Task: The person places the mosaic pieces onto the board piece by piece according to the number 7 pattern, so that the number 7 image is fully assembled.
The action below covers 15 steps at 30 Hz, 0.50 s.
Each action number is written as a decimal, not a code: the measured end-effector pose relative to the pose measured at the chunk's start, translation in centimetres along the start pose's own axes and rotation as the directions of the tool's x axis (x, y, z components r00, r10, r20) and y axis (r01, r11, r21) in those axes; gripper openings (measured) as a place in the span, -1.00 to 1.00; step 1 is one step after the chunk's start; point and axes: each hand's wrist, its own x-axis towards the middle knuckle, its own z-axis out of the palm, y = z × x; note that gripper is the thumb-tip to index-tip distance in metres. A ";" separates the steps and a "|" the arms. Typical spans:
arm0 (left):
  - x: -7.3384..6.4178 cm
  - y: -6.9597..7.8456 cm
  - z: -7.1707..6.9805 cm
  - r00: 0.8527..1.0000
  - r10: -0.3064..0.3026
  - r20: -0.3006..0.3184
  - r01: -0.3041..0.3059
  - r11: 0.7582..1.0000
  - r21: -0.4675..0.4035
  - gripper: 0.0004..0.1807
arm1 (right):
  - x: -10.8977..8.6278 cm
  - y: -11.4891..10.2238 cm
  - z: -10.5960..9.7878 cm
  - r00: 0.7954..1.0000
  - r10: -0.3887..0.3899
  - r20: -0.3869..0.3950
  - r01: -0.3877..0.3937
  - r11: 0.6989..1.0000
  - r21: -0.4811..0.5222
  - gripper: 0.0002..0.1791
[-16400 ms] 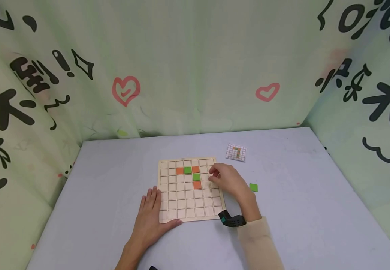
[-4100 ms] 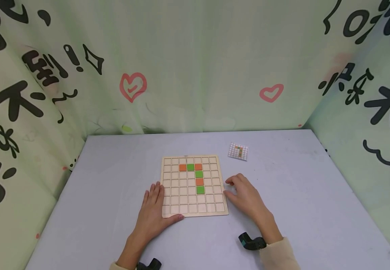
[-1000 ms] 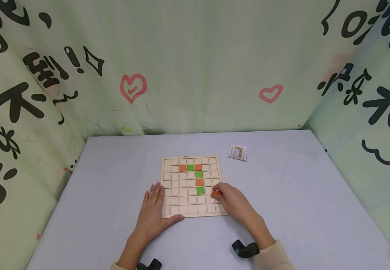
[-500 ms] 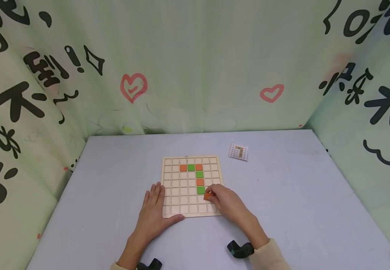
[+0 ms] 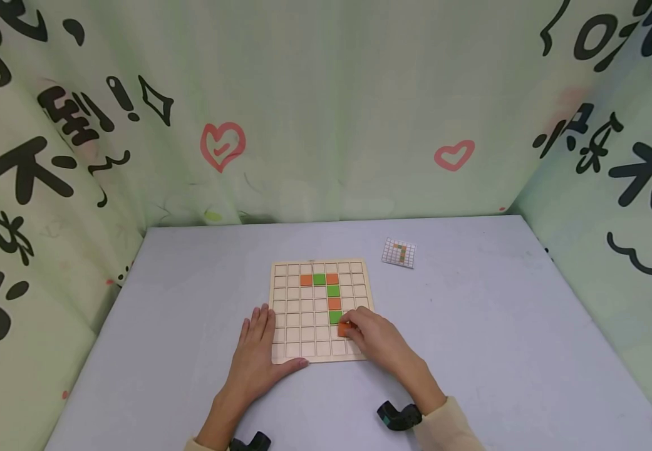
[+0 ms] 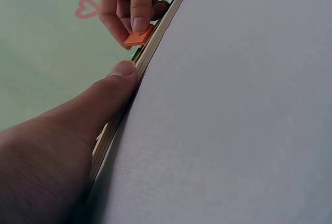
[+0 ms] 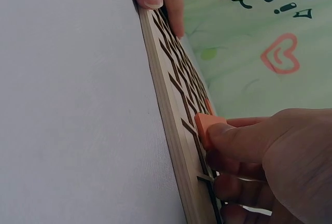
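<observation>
A square wooden grid board (image 5: 303,349) lies on the table, with orange and green square tiles set in some cells. In the head view these form a short row that turns downward, ending in a green tile (image 5: 334,317). My right hand (image 5: 381,340) pinches an orange tile (image 7: 207,128) between thumb and fingers, just below that green tile. In the right wrist view the tile is tilted over the grid. My left hand (image 5: 251,354) lies flat with straight fingers along the board's left edge, and its thumb (image 6: 122,71) rests on the near edge.
A small card (image 5: 399,253) printed with a grid and a coloured pattern lies beyond the board to the right. The white table (image 5: 500,326) is bordered by pale green curtains (image 5: 326,125) with writing and hearts. Each wrist wears a black device (image 5: 399,416).
My right hand has carried the orange tile leftward across the board to just below the lowest green tile. Several seconds ago it was at the board's right edge. The left hand has stayed put.
</observation>
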 end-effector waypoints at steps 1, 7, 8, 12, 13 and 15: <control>0.0 0.0 0.0 1.000 0.000 0.000 0.000 1.000 0.001 0.33 | 0.0 0.0 0.0 1.000 -0.001 -0.001 0.001 1.000 0.001 -0.85; -0.1 0.0 0.1 1.000 0.003 -0.001 -0.003 1.000 0.003 0.33 | -0.1 0.2 0.1 1.000 -0.019 -0.008 0.019 1.000 -0.002 -0.82; -0.1 0.0 0.1 1.000 0.003 0.000 -0.003 1.000 0.003 0.33 | -0.1 0.3 0.1 1.000 -0.024 -0.009 0.024 1.000 -0.004 -0.82; 0.0 0.0 0.0 1.000 0.004 -0.001 -0.004 1.000 0.003 0.33 | -0.2 0.5 0.2 0.999 -0.042 -0.023 0.042 0.999 -0.014 -0.82; 0.0 0.0 0.0 1.000 0.004 -0.002 -0.004 1.000 0.003 0.33 | -0.2 0.6 0.3 0.999 -0.045 -0.026 0.045 0.999 -0.014 -0.82; 0.0 0.0 0.0 1.000 0.005 -0.004 -0.005 1.000 0.005 0.33 | -0.2 0.7 0.3 0.998 -0.051 -0.031 0.050 0.999 -0.014 -0.82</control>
